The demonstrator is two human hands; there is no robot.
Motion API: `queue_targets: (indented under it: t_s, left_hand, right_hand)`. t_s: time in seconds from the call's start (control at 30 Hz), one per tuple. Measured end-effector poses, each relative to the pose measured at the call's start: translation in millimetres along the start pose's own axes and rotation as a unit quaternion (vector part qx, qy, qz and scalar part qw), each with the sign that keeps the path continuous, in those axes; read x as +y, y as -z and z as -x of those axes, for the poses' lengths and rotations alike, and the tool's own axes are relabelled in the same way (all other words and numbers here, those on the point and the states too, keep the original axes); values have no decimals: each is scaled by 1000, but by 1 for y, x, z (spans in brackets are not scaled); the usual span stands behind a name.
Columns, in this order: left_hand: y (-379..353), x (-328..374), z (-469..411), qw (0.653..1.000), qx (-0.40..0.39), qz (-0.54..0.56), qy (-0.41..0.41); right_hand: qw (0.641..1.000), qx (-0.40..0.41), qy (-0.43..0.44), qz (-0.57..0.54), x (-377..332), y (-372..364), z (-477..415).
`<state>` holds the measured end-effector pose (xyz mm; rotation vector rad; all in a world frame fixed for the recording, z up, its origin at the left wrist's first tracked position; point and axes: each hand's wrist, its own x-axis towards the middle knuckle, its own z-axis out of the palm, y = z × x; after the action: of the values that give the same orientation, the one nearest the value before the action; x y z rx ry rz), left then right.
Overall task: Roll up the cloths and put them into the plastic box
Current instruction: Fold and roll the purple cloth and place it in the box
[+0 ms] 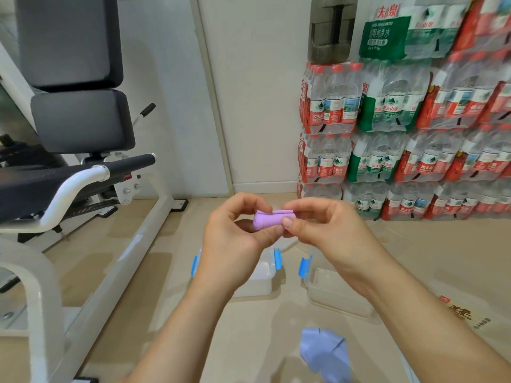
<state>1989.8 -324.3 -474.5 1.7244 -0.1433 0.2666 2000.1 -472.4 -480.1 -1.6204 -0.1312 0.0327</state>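
A rolled purple cloth (pixel 269 219) held in mid-air between both hands, its long axis running roughly left to right, level with the floor. The left hand (pixel 235 239) is closed on the left end of the roll, fingers curled over the top; the right hand (pixel 323 230) pinches the right end between thumb and fingers. Directly below, on the tan floor (pixel 249 341), stands a clear plastic box (pixel 262 275) with blue clips, largely hidden by the left wrist, so its contents cannot be told. Just beside it to the right lies its clear lid (pixel 331 291), also with a blue clip. A crumpled blue cloth (pixel 323 352) lies unrolled on the floor nearer the person. Gym equipment (pixel 83 161) stands left; stacked packs of bottled water (pixel 414 134) stand right.
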Motion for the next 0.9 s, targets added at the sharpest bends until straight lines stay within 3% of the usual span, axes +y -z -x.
queue_targets:
  t_s: [0.1,0.23,0.33,0.4,0.53,0.67,0.77,0.9]
  left_hand:
    - [-1,-3,-2,1000,4,2,3]
    - [-7,-12,-1,988,30,-139,-53]
    - [-10,-11,0,982,49,-166,-70]
    - [-11,-7,0,990,52,-122,-56]
    - [-13,0,2,996,47,73,2]
    - [-18,2,6,992,37,123,22]
    - [-16,-1,7,999,-18,-14,-22]
    - [-9,-5,8,958,-93,-223,-154]
  right_hand:
    - [999,26,28,13,1,4,-2]
    - [996,45,61,51,-1,9,-3]
    - [994,51,78,48,-2,11,-3]
    - [996,55,76,11,-3,11,-3]
    - [985,-6,25,-172,-5,8,-2]
    - [980,-14,-25,-199,-5,6,-2]
    - [986,-8,-36,-162,-5,12,-2]
    - [991,-37,-62,-108,-4,16,-2]
